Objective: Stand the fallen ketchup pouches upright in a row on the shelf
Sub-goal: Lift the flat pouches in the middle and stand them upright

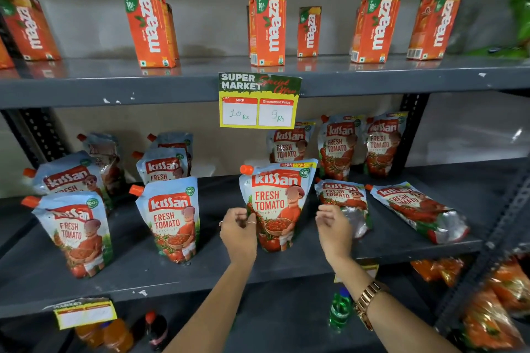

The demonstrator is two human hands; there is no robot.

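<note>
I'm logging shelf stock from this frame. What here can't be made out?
Head view:
- Rear ketchup pouch: top hidden by the price tag.
- Lower-shelf bottles: labels blurred, partly behind the right forearm.
- Left Maaza carton: warped and soft at the frame edge.
- Green packet: cut off at right.

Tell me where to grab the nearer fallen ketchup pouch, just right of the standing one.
Grip the fallen pouch by its upper edges near the spout end, coming from the front with the right hand. It lies flat, top toward the back, so lifting that end tips it onto its base.

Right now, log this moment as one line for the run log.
hands: left hand and right hand open beside upright middle pouch | fallen: two pouches lying at right | next: probably those
</note>
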